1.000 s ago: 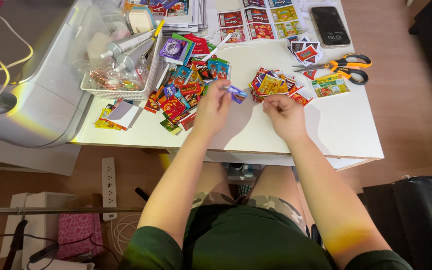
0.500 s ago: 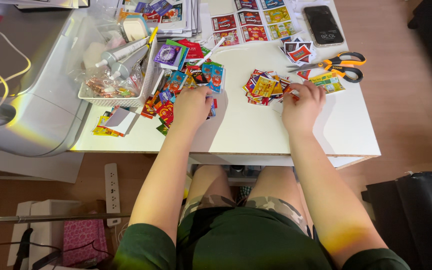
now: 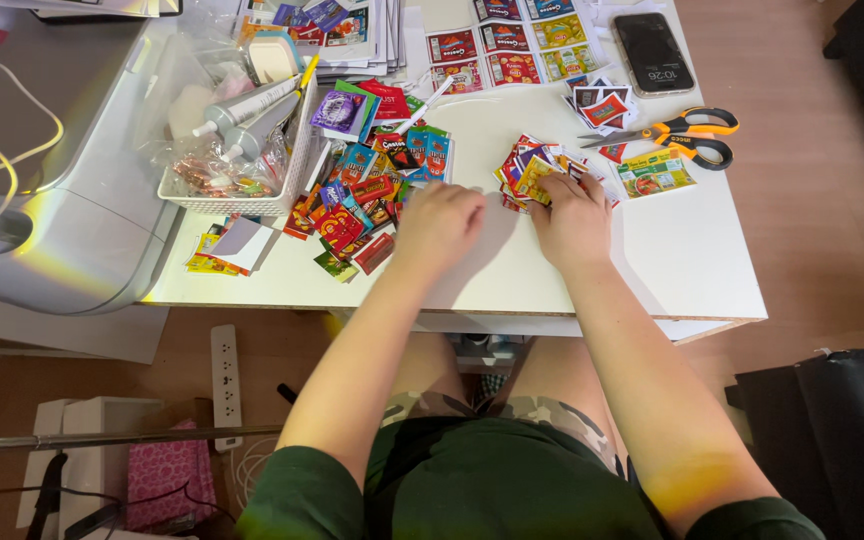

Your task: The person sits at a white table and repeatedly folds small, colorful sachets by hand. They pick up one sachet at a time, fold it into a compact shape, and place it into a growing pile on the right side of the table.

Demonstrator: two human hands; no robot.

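White table [image 3: 652,270] carries everything before me. My right hand [image 3: 574,217] presses with bent fingers on a small pile of colourful paper cut-outs [image 3: 532,170]. My left hand [image 3: 439,222] lies loosely curled just beside scattered colourful paper wrappers [image 3: 362,195]. Orange-handled scissors [image 3: 682,135] rest beyond my right hand.

The desk [image 3: 672,260] is smooth, matt white board. The small cut-out wrappers [image 3: 537,170] under the right hand [image 3: 572,215] look like glossy printed paper. The basket [image 3: 287,170] is white perforated plastic. The scissors [image 3: 677,132] have metal blades and orange plastic handles. The floor [image 3: 822,200] is wood.
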